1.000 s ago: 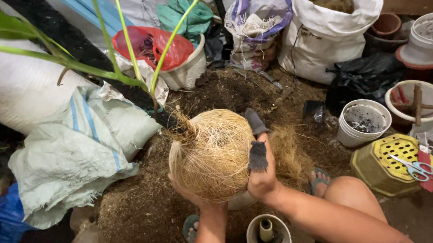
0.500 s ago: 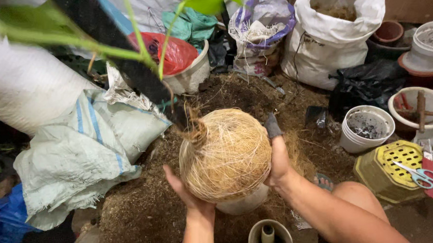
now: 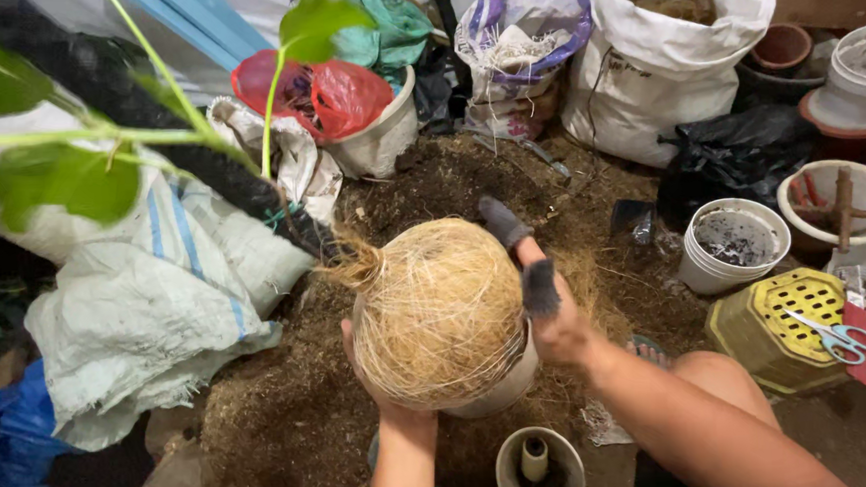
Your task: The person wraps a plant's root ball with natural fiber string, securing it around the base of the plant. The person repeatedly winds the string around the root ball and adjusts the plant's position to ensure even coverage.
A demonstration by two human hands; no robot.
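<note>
one fibre-wrapped ball (image 3: 437, 313), tan and stringy, sits at the centre of the view with a dark stem leaving it toward 10 o'clock and green leaves (image 3: 59, 181) beyond. both hands grasp it: the left hand (image 3: 376, 377) cups it from below at 7 o'clock, mostly hidden, and the right hand (image 3: 547, 312) presses its 3 o'clock side, with two dark finger covers (image 3: 539, 287) showing on the fingers. a pale pot (image 3: 502, 385) shows just under the ball at 5 o'clock, touching it.

below, at 6 o'clock, stands one grey cylinder (image 3: 539, 468) with a small spool inside. loose brown soil (image 3: 284, 423) spreads under everything.

at 3 o'clock: one white bucket (image 3: 734, 245) with dark contents, one yellow perforated crate (image 3: 789, 327), and one pair of blue-handled scissors (image 3: 829, 335) lying on it. at 1 o'clock stands one large white sack (image 3: 672, 58), open at the top. at 12 o'clock, one white pot holds a red plastic bag (image 3: 329, 94). at 9 o'clock lie two pale woven sacks (image 3: 147, 311), one over the other.
</note>
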